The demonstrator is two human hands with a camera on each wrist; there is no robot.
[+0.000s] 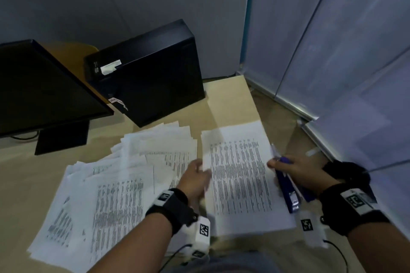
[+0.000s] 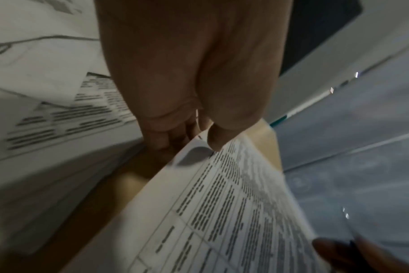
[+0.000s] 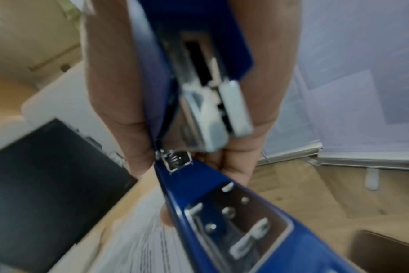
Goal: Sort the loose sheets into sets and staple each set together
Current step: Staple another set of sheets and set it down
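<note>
A set of printed sheets (image 1: pixel 237 175) is held just above the desk between both hands. My left hand (image 1: pixel 200 167) pinches its left edge; in the left wrist view the thumb (image 2: pixel 224 133) lies on top of the sheets (image 2: pixel 234 203) with the fingers underneath. My right hand (image 1: pixel 279 165) grips a blue stapler (image 1: pixel 285 184) along the set's right edge. In the right wrist view the stapler (image 3: pixel 199 184) shows its arm and base spread apart, with the sheets (image 3: pixel 138 240) beside it. A fanned pile of loose sheets (image 1: pixel 111 184) covers the desk to the left.
A black monitor (image 1: pixel 44 91) stands at the far left and a black computer tower (image 1: pixel 150 73) behind the papers. The desk (image 1: pixel 230 99) ends on the right near grey partition panels (image 1: pixel 332 51). A cable (image 1: pixel 339 252) hangs by my right wrist.
</note>
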